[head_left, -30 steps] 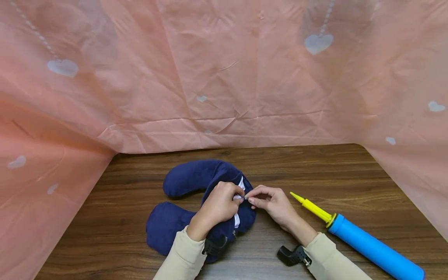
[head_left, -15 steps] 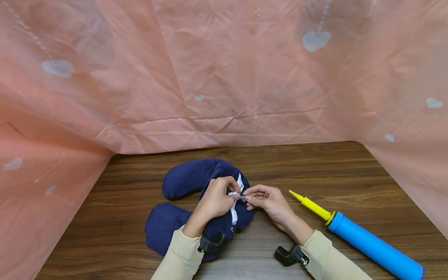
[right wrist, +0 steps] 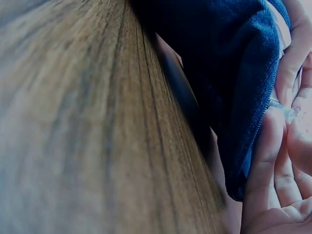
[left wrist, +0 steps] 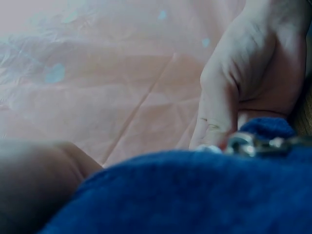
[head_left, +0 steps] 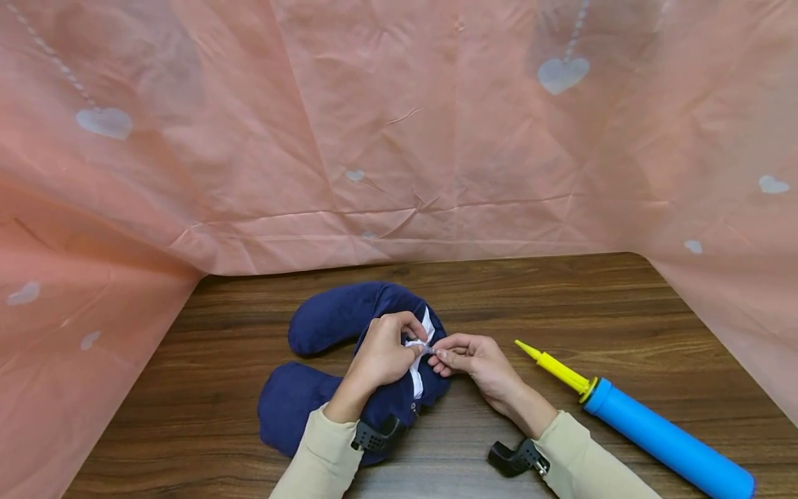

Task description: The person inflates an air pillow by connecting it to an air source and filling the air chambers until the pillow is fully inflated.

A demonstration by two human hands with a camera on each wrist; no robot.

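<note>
A navy U-shaped neck pillow (head_left: 337, 315) lies on the table, its zipped cover open along the curve. White inner lining (head_left: 416, 381) shows through the gap. From it sticks out a small clear plastic valve (right wrist: 290, 113). My left hand (head_left: 388, 352) lies over the pillow and pinches the valve's base between thumb and fingers. On the other side, my right hand (head_left: 483, 364) pinches the valve's outer end with thumb and forefinger. Fingertips hide much of the valve. A metal zip pull (left wrist: 248, 145) hangs at the opening in the left wrist view.
To the right lies a blue hand pump (head_left: 670, 436) with a yellow nozzle (head_left: 561, 373) pointing toward my right hand. Pink sheeting (head_left: 399, 152) with pale hearts encloses the wooden table (head_left: 187, 388) at the back and sides.
Both hands have shifted slightly left in the head view. More of the clear valve and white lining came into sight by half a second ago; since then the right fingers have curled in slightly.
</note>
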